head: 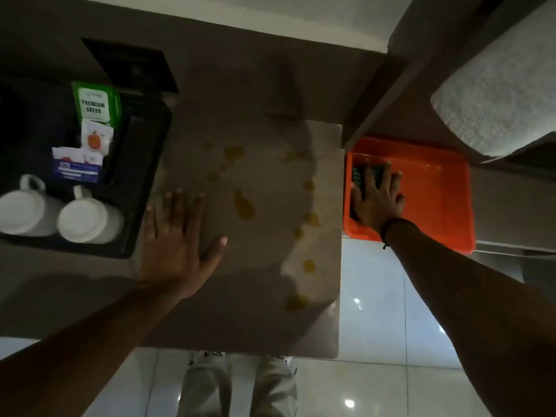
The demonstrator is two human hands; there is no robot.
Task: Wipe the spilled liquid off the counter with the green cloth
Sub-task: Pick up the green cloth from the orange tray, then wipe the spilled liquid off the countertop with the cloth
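Our left hand (177, 245) lies flat, grip released, on the table (246, 311) beside yellow spilled liquid (244, 206). Our right hand (377, 197), fingers spread, presses the green cloth (359, 174) in the orange tray (436, 188); nothing grasped.

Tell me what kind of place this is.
Probably a hotel-room tea and coffee corner. A black tray on the counter holds two upturned white mugs and sachets, one marked Premium Green. A glossy tiled floor shows below.
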